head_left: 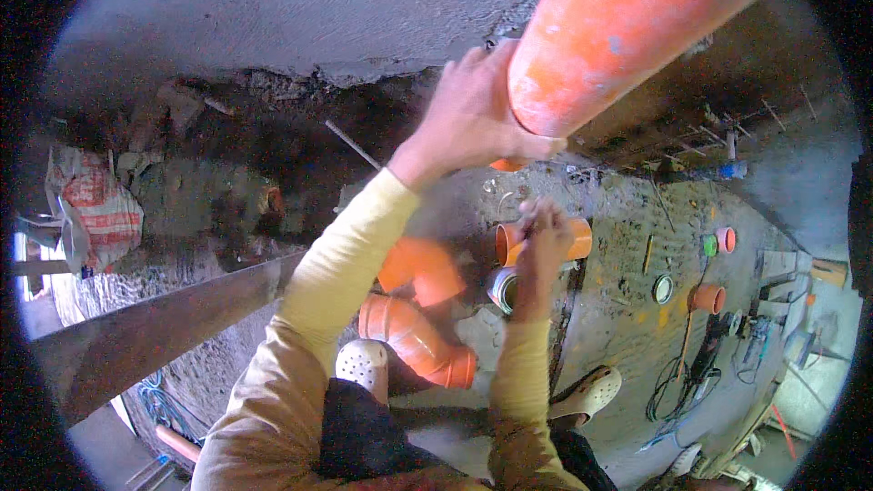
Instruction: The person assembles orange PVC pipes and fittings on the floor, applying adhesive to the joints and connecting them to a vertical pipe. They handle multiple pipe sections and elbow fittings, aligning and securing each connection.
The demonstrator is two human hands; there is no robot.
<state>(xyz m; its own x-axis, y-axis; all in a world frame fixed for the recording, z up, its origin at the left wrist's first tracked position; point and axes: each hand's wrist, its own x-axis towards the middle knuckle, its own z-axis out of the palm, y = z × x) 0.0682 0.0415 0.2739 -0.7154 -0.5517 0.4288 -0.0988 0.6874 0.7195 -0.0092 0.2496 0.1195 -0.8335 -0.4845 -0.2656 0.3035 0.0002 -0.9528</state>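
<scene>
My left hand (468, 114), in a yellow sleeve, reaches up and grips the near end of a large orange plastic pipe (627, 36). Whitish smears mark the pipe, which slants toward the upper right. Lower down, my right hand (548, 241) is raised with its fingers bunched together and slightly blurred. Whatever it holds, if anything, is hidden. Behind that hand a short orange pipe piece (576, 240) lies on the floor, partly covered by it. Beside my right wrist stands an open round can (502, 291). Orange pipe elbows (409, 336) lie near my left shoe.
A long board (173, 336) slants across the left, near a red-and-white sack (100, 205). To the right are an orange pipe socket (708, 298), a white ring (663, 289) and a coiled dark cable (673, 395). Metal rods (727, 132) protrude at the upper right.
</scene>
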